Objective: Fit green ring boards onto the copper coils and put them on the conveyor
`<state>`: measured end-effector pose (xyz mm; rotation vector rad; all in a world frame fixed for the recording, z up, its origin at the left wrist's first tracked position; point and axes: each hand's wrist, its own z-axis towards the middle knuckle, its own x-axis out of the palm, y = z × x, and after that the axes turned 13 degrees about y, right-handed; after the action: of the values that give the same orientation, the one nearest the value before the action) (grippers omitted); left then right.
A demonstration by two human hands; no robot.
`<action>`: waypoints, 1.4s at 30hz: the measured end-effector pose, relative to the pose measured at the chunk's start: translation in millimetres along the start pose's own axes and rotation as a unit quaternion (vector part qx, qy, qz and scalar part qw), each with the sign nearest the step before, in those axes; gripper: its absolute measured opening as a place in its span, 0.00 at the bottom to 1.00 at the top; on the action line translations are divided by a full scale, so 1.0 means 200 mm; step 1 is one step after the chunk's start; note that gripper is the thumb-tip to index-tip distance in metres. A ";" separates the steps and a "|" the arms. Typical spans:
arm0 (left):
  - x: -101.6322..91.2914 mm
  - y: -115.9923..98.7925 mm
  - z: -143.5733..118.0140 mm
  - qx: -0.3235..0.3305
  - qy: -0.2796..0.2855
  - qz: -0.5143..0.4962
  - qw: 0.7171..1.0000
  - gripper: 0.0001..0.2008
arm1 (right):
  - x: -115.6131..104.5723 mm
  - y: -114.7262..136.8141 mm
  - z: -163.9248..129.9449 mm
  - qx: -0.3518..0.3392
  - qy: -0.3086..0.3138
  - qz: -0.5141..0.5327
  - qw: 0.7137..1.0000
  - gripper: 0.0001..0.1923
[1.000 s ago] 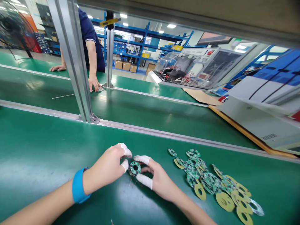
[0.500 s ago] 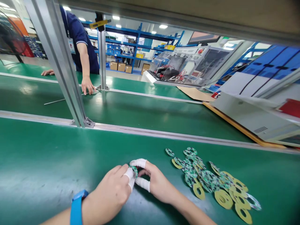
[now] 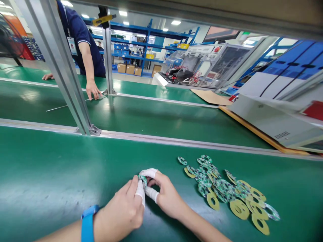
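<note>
My left hand (image 3: pixel 123 210) and my right hand (image 3: pixel 165 195) meet low in the middle of the green mat (image 3: pixel 50 174). Both wear white finger cots. Between their fingertips they pinch one small green ring-shaped circuit board (image 3: pixel 143 179), tilted on edge and mostly hidden by the fingers. A blue wristband (image 3: pixel 87 223) circles my left wrist. To the right of my right hand lies a loose pile of green and yellow ring boards (image 3: pixel 227 193) spread flat on the mat.
An aluminium rail (image 3: pixel 176 141) and slanted post (image 3: pixel 63 70) border the mat's far side, with a green conveyor belt (image 3: pixel 151 117) beyond. A person in a dark blue shirt (image 3: pixel 85 40) leans both hands on the far bench. White equipment and cardboard (image 3: pixel 267 117) sit at right.
The ring board went from lying flat between my fingers to being pinched on edge. My left hand slid nearer and lower in view; the camera shifted slightly.
</note>
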<state>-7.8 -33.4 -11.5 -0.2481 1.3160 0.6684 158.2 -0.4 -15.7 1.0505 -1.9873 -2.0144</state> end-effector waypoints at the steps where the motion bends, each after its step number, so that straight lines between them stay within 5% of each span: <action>1: 0.00 0.00 0.00 0.001 0.000 0.000 1.000 0.09 | -0.01 0.00 0.00 -0.001 0.004 0.009 1.000 0.17; 4: 0.02 0.00 -0.01 -0.013 0.004 -0.029 0.999 0.09 | -0.05 -0.02 0.01 0.004 0.047 0.073 0.996 0.17; 7: 0.03 0.05 0.00 -0.074 -0.008 -0.170 0.983 0.12 | -0.12 -0.03 0.01 0.023 0.104 0.156 0.982 0.23; 11: 0.01 0.19 0.03 -0.218 -0.064 -0.382 0.896 0.18 | -0.19 -0.02 0.02 0.050 0.036 0.156 0.986 0.19; 15: -0.01 0.24 0.05 -0.283 0.007 -0.471 0.835 0.13 | -0.19 -0.01 0.03 0.084 -0.008 0.114 0.990 0.13; 17: -0.01 0.20 0.06 -0.270 0.044 -0.472 0.838 0.13 | -0.18 0.00 0.03 0.082 -0.016 0.090 0.992 0.12; 22: 0.01 0.11 0.06 -0.244 0.100 -0.350 0.899 0.27 | -0.12 0.03 0.02 0.039 -0.030 0.015 0.999 0.11; 26: 0.04 0.10 0.06 -0.238 0.102 -0.281 0.924 0.22 | -0.08 0.05 0.02 -0.017 -0.077 -0.084 0.993 0.06; 33: 0.07 0.11 0.07 -0.220 0.079 -0.259 0.937 0.19 | -0.03 0.06 0.02 -0.044 -0.101 -0.207 0.972 0.06; 42: 0.06 0.12 0.08 -0.228 0.091 -0.266 0.932 0.20 | -0.05 0.07 0.02 -0.041 -0.097 -0.213 0.971 0.08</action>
<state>-8.4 -2.3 -14.8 -1.0288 1.1776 0.4799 157.8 7.3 -0.2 1.4098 -1.8663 -2.4745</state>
